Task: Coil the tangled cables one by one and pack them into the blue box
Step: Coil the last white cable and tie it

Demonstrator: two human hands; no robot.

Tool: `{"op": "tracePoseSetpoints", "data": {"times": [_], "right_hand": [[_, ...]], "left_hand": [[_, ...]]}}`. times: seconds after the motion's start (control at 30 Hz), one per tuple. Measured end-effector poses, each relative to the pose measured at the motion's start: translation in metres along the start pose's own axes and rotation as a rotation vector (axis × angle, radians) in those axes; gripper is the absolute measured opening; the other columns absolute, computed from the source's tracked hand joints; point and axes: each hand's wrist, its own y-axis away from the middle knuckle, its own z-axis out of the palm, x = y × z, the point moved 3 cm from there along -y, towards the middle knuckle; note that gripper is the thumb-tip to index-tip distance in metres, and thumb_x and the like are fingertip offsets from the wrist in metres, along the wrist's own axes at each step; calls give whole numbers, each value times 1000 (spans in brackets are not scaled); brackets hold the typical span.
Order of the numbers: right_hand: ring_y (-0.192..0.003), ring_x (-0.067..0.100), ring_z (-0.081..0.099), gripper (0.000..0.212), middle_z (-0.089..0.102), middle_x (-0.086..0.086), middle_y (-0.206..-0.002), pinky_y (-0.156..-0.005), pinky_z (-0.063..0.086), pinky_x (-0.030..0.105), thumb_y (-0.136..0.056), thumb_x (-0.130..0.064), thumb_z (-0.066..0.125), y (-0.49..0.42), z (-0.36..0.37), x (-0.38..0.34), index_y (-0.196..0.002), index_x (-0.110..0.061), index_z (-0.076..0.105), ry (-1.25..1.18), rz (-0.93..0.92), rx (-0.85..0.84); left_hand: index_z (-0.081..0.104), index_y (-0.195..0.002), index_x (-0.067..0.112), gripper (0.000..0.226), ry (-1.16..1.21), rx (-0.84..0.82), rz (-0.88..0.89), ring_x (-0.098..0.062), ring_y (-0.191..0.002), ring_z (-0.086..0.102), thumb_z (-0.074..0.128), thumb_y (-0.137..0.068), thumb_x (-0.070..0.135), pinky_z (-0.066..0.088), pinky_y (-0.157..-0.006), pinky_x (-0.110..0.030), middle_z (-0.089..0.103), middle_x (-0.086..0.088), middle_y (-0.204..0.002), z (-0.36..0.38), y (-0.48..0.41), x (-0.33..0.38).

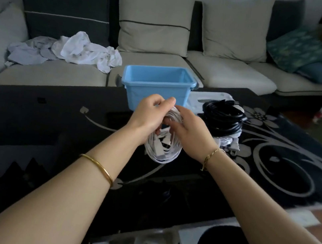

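Your left hand and right hand both grip the white coiled cable. Slacken, and loops could spill short of the blue plastic box at twelve o'clock.

we saw crumpled white clothes on the pale sofa, with 1 teal pillow at its right end.

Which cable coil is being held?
The white coiled cable, gripped by the left hand and right hand; the black coiled cable lies untouched on the dark table.

A grey sofa with dark and pale cushions fills the far side; crumpled white cloth lies on its left seat.
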Motion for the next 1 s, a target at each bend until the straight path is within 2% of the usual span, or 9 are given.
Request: {"op": "tracePoseSetpoints", "data": {"times": [0.13, 0.3, 0.47, 0.57, 0.67, 0.77, 0.83, 0.93, 1.0], "right_hand": [[-90, 21, 58, 26, 63, 10, -98, -79, 43, 33, -90, -6, 50, 23, -30, 16, -115, -2, 56, 12, 62, 60], [-92, 19, 59, 31, 63, 6, -102, -73, 42, 24, -88, -8, 53, 45, -51, 41, -119, -6, 55, 5, 184, 94], [-87, 18, 62, 31, 65, 1, -101, -76, 51, 36, -89, -27, 58, 54, -77, 55, -117, -13, 57, -32, 284, -29], [-97, 20, 63, 28, 63, 2, -105, -86, 54, 39, -92, -13, 50, 62, -107, 76, -118, -13, 59, -123, 457, 89], [-97, 27, 63, 31, 63, 9, -107, -84, 55, 39, -86, 6, 44, 66, -115, 101, -96, -13, 66, 253, 561, 32], [-81, 22, 58, 37, 56, 7, -108, -60, 50, 25, -86, 7, 46, 69, -100, 118, -112, -13, 64, 446, 615, -179], [-68, 16, 51, 37, 54, 6, -108, -54, 45, 21, -89, -2, 51, 66, -92, 120, -122, -16, 59, 499, 601, -270], [-93, 24, 59, 30, 54, 6, -123, -78, 52, 34, -89, -9, 55, 62, -79, 126, -117, -16, 63, 621, 620, -303], [-100, 29, 59, 24, 57, 8, -118, -80, 51, 36, -88, -8, 53, 63, -71, 128, -109, -14, 64, 674, 603, -201]], "left_hand": [[42, -62, 16, 36, 28, -45, 14, -6, -34, 36, 60, -92, 27, 29, -35, -16, 42, 9, -41, 41, 8, 9], [41, -60, 16, 37, 77, -100, -72, -15, -40, 36, 63, -89, 23, 27, -35, -16, 43, -6, -54, 81, 13, 4], [41, -61, 17, 35, 90, -127, -123, -7, -31, 34, 62, -89, 18, 26, -35, -14, 42, -5, -55, 102, 14, 1], [41, -63, 16, 33, 106, -133, -133, -3, -28, 36, 62, -89, 15, 24, -35, -13, 44, -6, -58, 105, 12, -3], [40, -62, 15, 33, 111, -122, -152, -2, -26, 35, 61, -88, 12, 22, -35, -15, 43, -6, -60, 103, 11, -5], [41, -64, 14, 32, 111, -121, -162, -2, -24, 34, 60, -89, 12, 21, -34, -16, 43, -8, -61, 99, 10, -5], [41, -65, 14, 32, 109, -123, -164, -2, -24, 33, 60, -90, 13, 20, -34, -16, 43, -8, -61, 98, 10, -4], [43, -65, 14, 31, 99, -121, -159, -2, -24, 34, 60, -90, 13, 22, -34, -16, 44, -7, -62, 93, 10, -3], [43, -65, 14, 31, 97, -119, -149, -2, -25, 35, 60, -90, 12, 22, -34, -16, 45, -7, -62, 89, 10, -2]]}}
